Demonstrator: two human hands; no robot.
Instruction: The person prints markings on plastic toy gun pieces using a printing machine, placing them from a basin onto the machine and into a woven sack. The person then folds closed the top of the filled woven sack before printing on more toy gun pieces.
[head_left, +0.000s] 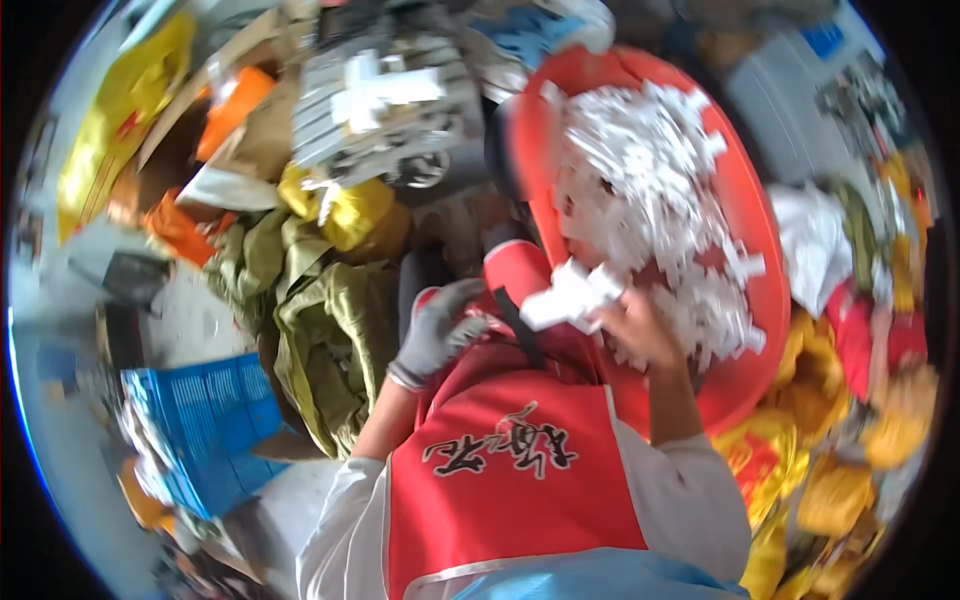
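My right hand point(645, 328), bare, is closed on a small bunch of white plastic pieces point(572, 297) over the near left rim of a large red tub point(748, 215). Inside the tub lies a heap of similar white plastic pieces point(640, 150), many of them thin and branched. My left hand point(440, 335) wears a grey glove and is over my lap, beside the red apron point(500, 490). Its fingers are curled in, and what they hold, if anything, is hidden and blurred. A dark strap point(520, 328) lies between my two hands.
Olive-green cloth or sacking point(335, 320) and a blue plastic crate point(205, 425) are on my left. Ahead stands a grey slatted stack point(385, 100) with white pieces on top. Yellow bags point(790, 450) crowd the right, where another person's arm point(880, 345) shows.
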